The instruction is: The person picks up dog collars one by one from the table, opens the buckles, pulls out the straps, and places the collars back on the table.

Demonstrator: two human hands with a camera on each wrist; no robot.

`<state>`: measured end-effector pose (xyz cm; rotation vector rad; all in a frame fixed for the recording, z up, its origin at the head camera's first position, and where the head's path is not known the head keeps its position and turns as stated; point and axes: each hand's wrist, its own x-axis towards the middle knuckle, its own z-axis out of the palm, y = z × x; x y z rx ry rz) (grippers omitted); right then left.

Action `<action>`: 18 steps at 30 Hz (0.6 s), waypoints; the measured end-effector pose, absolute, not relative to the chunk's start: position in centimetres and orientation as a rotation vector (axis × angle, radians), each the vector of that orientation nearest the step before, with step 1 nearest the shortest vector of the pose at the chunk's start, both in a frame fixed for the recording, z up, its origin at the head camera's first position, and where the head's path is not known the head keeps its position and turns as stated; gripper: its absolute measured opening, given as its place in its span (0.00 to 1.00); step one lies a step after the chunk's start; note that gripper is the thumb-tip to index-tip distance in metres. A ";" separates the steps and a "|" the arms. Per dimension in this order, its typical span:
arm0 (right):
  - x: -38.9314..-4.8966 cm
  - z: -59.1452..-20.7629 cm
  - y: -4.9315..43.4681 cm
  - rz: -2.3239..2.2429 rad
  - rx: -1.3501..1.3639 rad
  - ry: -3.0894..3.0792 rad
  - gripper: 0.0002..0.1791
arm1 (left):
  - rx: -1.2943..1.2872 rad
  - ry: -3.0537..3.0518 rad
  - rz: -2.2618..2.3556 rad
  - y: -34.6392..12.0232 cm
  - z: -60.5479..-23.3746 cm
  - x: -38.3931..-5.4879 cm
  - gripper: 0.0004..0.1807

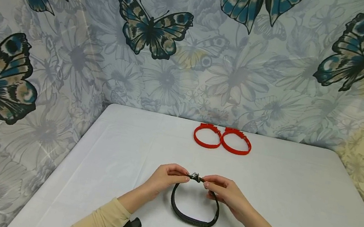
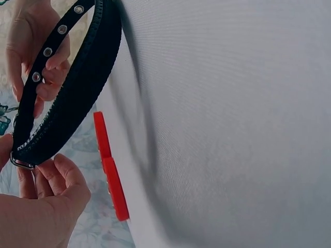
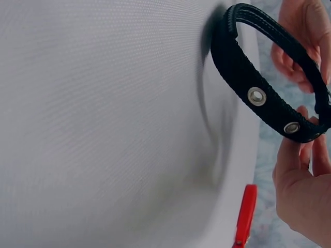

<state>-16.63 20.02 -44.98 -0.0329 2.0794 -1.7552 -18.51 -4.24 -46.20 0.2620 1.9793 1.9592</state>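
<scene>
A black collar (image 1: 191,221), a padded strap with metal eyelets, forms a loop held between my two hands over the table. Its metal buckle (image 1: 195,177) is at the far side of the loop. My left hand (image 1: 165,179) pinches the strap just left of the buckle, thumb and fingertips meeting on it. On the other side, my right hand (image 1: 229,195) grips the strap close to the buckle. Several eyelets (image 2: 47,51) show along the strap in the left wrist view. Whether the strap end is through the buckle I cannot tell.
Two red collars (image 1: 206,145), both looped, lie side by side near the back edge of the white table (image 1: 135,138). Butterfly-patterned fabric (image 1: 169,79) hangs behind it. Black wrist-worn devices (image 1: 132,225) show beside both sleeves.
</scene>
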 end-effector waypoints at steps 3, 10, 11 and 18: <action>-16.5 -44.9 20.3 -1.748 -0.021 2.082 0.23 | 0.258 1.981 1.964 -4.4 -46.3 -18.6 0.15; -16.2 -44.8 21.0 -1.735 -0.010 2.113 0.24 | 0.257 2.015 1.954 -5.0 -45.9 -18.7 0.16; -16.2 -44.8 21.2 -1.732 -0.007 2.120 0.24 | 0.256 2.020 1.948 -5.1 -45.8 -18.7 0.17; -15.9 -44.7 22.1 -1.723 -0.012 2.161 0.24 | 0.241 2.041 1.926 -5.7 -45.7 -18.9 0.21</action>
